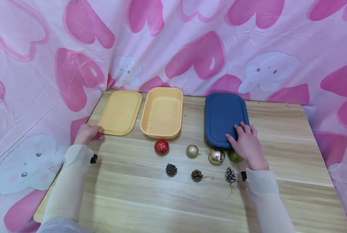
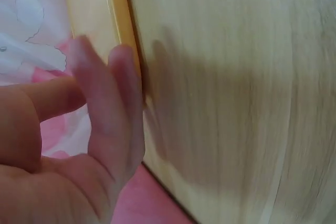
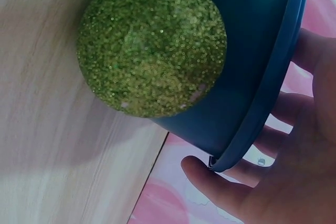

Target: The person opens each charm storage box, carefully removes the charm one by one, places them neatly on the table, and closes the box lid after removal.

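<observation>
A yellow lid (image 1: 121, 111) lies flat at the back left of the table. My left hand (image 1: 87, 133) pinches its near left corner; the left wrist view shows fingers (image 2: 125, 69) against the rim. A blue box with its lid on (image 1: 224, 115) stands at the back right. My right hand (image 1: 247, 147) rests on its near right corner, fingers relaxed and spread. Beneath that hand, beside the box, is a green glitter ball (image 3: 152, 45), partly hidden in the head view. The uncovered yellow box (image 1: 163, 111) stands between the yellow lid and the blue box.
A red ball (image 1: 161, 147), a matte gold ball (image 1: 192, 151) and a shiny gold ball (image 1: 216, 156) lie before the boxes. Nearer are a dark pinecone (image 1: 171, 170), a brown pinecone (image 1: 196, 175) and a white-tipped pinecone (image 1: 230, 174). A pink curtain (image 1: 173, 42) hangs behind.
</observation>
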Demonstrator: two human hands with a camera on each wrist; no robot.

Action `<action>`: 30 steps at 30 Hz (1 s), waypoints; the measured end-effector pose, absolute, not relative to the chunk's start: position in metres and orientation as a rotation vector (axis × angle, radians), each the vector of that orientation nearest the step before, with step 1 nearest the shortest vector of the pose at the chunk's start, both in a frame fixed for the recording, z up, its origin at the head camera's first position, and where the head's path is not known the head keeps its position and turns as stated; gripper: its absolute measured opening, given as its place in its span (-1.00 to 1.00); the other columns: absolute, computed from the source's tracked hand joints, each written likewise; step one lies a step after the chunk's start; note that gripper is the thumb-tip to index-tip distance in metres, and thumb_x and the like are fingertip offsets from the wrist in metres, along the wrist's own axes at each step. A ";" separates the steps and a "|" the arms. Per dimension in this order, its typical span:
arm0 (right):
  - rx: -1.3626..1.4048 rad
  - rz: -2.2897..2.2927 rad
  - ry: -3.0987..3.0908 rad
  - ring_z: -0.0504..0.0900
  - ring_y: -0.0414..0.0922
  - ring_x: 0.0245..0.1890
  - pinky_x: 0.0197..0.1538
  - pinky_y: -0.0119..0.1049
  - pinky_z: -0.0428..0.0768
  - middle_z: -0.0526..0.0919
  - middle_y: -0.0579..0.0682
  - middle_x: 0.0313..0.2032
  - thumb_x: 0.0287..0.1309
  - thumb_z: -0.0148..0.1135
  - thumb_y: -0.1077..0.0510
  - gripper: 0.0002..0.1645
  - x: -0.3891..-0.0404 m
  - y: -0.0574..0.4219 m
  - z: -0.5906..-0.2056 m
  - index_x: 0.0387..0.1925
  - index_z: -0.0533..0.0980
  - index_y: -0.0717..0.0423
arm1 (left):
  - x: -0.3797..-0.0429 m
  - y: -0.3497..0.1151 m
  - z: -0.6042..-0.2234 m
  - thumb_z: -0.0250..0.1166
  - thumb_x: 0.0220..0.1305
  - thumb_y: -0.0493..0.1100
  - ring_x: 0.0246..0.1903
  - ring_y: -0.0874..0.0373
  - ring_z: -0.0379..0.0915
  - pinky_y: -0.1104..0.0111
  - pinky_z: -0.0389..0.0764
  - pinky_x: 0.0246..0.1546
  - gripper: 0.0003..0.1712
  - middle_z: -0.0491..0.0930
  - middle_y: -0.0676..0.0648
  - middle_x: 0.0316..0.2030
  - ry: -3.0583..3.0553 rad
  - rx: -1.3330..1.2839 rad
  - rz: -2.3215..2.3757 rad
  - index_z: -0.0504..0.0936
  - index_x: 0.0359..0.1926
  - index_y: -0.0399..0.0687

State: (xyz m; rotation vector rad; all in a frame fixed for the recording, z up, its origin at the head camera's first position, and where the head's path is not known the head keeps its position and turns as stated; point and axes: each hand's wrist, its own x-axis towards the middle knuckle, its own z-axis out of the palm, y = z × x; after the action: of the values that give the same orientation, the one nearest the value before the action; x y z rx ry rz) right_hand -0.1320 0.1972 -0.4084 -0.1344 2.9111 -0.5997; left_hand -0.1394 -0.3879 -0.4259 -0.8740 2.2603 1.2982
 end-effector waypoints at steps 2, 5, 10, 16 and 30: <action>-0.137 -0.605 2.911 -0.06 0.46 0.37 0.32 0.39 0.11 0.09 0.46 0.38 0.38 0.01 -0.14 -0.23 -0.132 0.196 -0.408 0.32 0.23 0.39 | -0.139 -0.388 -0.428 0.07 0.34 -0.16 -0.54 0.36 0.63 0.45 0.64 -0.16 -0.53 0.66 0.14 -0.61 2.211 -0.874 1.354 0.42 0.15 -0.40; -0.134 -0.611 2.913 -0.06 0.46 0.37 0.33 0.39 0.11 0.09 0.45 0.38 0.37 0.02 -0.13 -0.23 -0.132 0.196 -0.408 0.32 0.23 0.40 | -0.140 -0.388 -0.432 0.10 0.31 -0.23 -0.58 0.35 0.61 0.47 0.69 -0.31 -0.70 0.64 0.10 -0.62 2.144 -0.892 1.443 0.48 -0.02 -0.37; -0.132 -0.616 2.915 -0.05 0.45 0.37 0.33 0.39 0.11 0.09 0.45 0.38 0.37 0.03 -0.13 -0.23 -0.132 0.195 -0.409 0.32 0.23 0.39 | -0.140 -0.389 -0.438 0.14 0.28 -0.29 -0.62 0.33 0.59 0.47 0.70 -0.38 -0.91 0.59 0.09 -0.67 2.121 -0.927 1.477 0.49 -0.26 -0.26; -0.127 -0.607 2.908 -0.07 0.45 0.38 0.32 0.39 0.12 0.08 0.43 0.40 0.38 0.00 -0.16 -0.22 -0.133 0.196 -0.410 0.33 0.22 0.37 | -0.137 -0.391 -0.440 0.07 0.31 -0.26 -0.62 0.33 0.59 0.46 0.70 -0.38 -0.88 0.58 0.10 -0.67 2.142 -0.914 1.427 0.46 -0.25 -0.26; -0.118 -0.592 2.904 -0.06 0.45 0.37 0.31 0.39 0.14 0.07 0.44 0.39 0.38 0.00 -0.15 -0.22 -0.132 0.196 -0.409 0.33 0.22 0.39 | -0.135 -0.386 -0.443 -0.05 0.32 -0.26 -0.61 0.31 0.59 0.45 0.71 -0.35 -0.82 0.51 0.04 -0.60 2.137 -0.908 1.413 0.45 -0.29 -0.29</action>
State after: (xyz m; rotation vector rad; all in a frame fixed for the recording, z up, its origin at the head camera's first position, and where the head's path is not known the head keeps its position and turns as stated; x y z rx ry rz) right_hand -0.1321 0.1960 -0.4085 -0.1183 2.9039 -0.5915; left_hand -0.1353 -0.3856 -0.4430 -0.9078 2.1375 1.4126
